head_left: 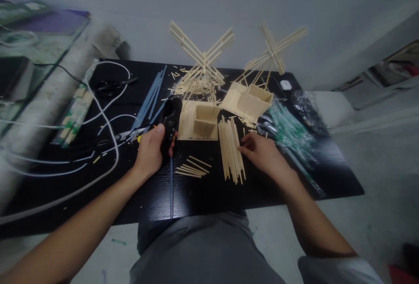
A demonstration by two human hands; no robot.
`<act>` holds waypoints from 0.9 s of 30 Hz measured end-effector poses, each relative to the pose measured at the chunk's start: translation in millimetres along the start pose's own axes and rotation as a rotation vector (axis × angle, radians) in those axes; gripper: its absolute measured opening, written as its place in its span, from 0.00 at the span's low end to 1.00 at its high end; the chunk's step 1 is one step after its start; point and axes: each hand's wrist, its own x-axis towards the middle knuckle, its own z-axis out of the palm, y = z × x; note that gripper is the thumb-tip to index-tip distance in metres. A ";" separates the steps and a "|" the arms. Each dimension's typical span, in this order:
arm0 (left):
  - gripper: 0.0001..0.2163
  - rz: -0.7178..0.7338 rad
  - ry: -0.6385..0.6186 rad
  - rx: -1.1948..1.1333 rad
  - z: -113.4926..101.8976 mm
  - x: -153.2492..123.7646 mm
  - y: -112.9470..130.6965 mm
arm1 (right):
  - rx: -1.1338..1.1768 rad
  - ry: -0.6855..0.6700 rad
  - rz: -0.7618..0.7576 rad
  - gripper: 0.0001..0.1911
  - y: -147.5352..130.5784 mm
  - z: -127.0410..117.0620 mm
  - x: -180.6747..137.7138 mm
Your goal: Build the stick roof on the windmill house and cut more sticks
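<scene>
Nearest the lens, at the bottom centre of the frame, your grey-clad lap (203,249) sits against the black table (196,196). Your left hand (150,148), centre left, is wrapped fully around the handle of a black glue gun (170,120), its glue stick (171,188) trailing straight down toward the table edge. Your right hand (262,153), centre right, is loosely open with nothing gripped; its fingertips (244,148) touch the right edge of the loose bundle of bamboo sticks (231,148).

To work well, pinch one stick from the bundle's edge so the rest stay aligned, and keep the gun nozzle pointed away from your fingers.

Count: two stick-built boxes, one at centre (199,120) and one to its right (247,100); two crossed-stick frames, upper centre (203,55) and upper right (275,50); one short pile of cut sticks (193,168); one pair of scissors (113,87), upper left.
</scene>
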 end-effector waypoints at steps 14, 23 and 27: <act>0.24 0.033 -0.021 0.160 -10.6 -5.1 -17.0 | -0.027 -0.046 0.075 0.17 -14.0 3.2 7.5; 0.24 0.085 -0.061 0.206 -10.5 -4.2 -19.3 | -0.031 -0.032 0.091 0.14 -10.9 3.3 12.5; 0.25 0.126 -0.082 0.230 -8.9 -5.0 -17.3 | -0.014 -0.056 0.096 0.10 -8.6 2.6 15.2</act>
